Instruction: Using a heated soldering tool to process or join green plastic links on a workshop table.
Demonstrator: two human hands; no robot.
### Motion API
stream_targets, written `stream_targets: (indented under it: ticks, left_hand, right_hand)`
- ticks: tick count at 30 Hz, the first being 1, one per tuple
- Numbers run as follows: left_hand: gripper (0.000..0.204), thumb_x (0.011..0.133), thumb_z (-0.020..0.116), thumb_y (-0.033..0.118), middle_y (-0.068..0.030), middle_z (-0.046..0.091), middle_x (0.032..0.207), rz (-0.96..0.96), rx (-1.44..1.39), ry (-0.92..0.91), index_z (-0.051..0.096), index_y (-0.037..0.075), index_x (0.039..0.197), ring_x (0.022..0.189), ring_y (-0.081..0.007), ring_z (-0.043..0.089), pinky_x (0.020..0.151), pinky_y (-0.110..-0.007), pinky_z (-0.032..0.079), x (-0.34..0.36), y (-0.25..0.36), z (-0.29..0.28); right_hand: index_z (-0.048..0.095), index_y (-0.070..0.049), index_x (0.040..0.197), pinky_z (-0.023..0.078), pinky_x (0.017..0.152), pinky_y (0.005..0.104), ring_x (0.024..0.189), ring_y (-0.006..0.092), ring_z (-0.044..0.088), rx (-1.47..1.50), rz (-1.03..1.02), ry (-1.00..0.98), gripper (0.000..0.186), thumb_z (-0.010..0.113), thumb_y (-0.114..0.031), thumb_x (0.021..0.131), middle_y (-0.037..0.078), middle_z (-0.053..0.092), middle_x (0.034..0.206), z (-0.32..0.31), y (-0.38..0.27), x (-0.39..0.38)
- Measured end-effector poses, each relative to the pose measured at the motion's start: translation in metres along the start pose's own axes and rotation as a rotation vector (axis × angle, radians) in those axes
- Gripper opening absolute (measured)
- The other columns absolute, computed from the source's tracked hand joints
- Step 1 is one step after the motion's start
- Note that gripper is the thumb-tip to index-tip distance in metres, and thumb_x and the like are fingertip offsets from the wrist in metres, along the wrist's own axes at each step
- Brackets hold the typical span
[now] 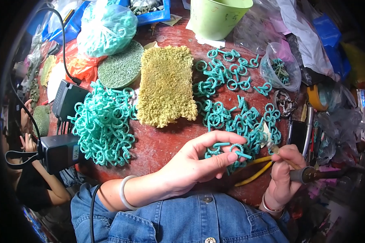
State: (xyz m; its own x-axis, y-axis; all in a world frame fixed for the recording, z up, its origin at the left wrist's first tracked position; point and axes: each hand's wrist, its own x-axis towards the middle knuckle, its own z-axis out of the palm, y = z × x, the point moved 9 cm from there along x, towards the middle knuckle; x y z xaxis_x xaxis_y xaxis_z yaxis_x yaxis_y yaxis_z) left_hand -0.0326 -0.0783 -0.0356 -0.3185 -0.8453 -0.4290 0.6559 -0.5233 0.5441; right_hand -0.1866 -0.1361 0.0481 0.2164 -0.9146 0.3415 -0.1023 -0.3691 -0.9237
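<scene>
Between the thumb and fingers of my left hand (205, 156) sits a teal ring with a stem (240, 153), with another teal ring by the fingers. My right hand (284, 170) is closed around a thin pale stick-like tool (275, 149), its tip pointing toward the rings. A dark-handled tool (308, 175) lies against that hand; whether the fingers hold it too I cannot tell. Yellow handles (253, 174) lie on the table between my hands. Just beyond them spreads a loose heap of teal stemmed rings (239, 117).
A yellow rough-textured block (166, 85) stands mid-table on the red tabletop (160, 150), beside a large teal ring pile (103, 125). Around them are a green round pad (121, 65), a filled plastic bag (106, 30), a light green bucket (219, 18) and a clear tub (278, 69). Another person's hand (28, 142) is at far left.
</scene>
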Motion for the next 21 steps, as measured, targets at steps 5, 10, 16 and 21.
stream_targets:
  ticks: [5,10,16,21]
  left_hand:
    - [0.031,0.089,0.060,0.011,-0.0041,0.063,0.098,0.006,-0.026,0.026,0.052,0.008,0.119,0.064,-0.0036,0.047,0.056,-0.017,0.038,0.001,-0.002,-0.005]
    - [0.028,0.088,0.060,0.010,-0.0039,0.062,0.098,0.016,-0.034,0.036,0.053,0.009,0.115,0.065,-0.0041,0.047,0.055,-0.017,0.038,0.000,0.000,-0.006]
    - [0.025,0.088,0.060,0.007,-0.0058,0.059,0.105,0.056,-0.048,0.048,0.052,0.009,0.111,0.069,-0.0049,0.049,0.055,-0.017,0.039,0.000,0.002,-0.007]
    - [0.021,0.087,0.059,0.003,-0.0088,0.059,0.106,0.120,-0.068,0.038,0.052,0.008,0.107,0.075,-0.0053,0.051,0.056,-0.017,0.041,0.002,0.005,-0.008]
  right_hand:
    - [0.060,-0.001,0.088,0.041,0.065,0.0255,0.066,0.0151,0.054,-0.018,0.124,-0.074,0.013,0.060,-0.013,0.084,0.008,0.063,0.072,0.005,0.004,-0.007]
    - [0.059,-0.002,0.090,0.043,0.065,0.0256,0.066,0.0150,0.055,-0.105,0.110,-0.152,0.009,0.058,-0.010,0.086,0.008,0.065,0.070,0.014,0.001,-0.008]
    - [0.058,-0.001,0.090,0.044,0.066,0.0263,0.067,0.0157,0.056,-0.121,0.072,-0.095,0.008,0.058,-0.008,0.086,0.008,0.064,0.071,0.010,-0.002,-0.008]
    - [0.058,-0.001,0.091,0.045,0.065,0.0259,0.068,0.0161,0.057,-0.145,0.044,-0.126,0.008,0.058,-0.008,0.086,0.008,0.064,0.071,0.011,-0.003,-0.007]
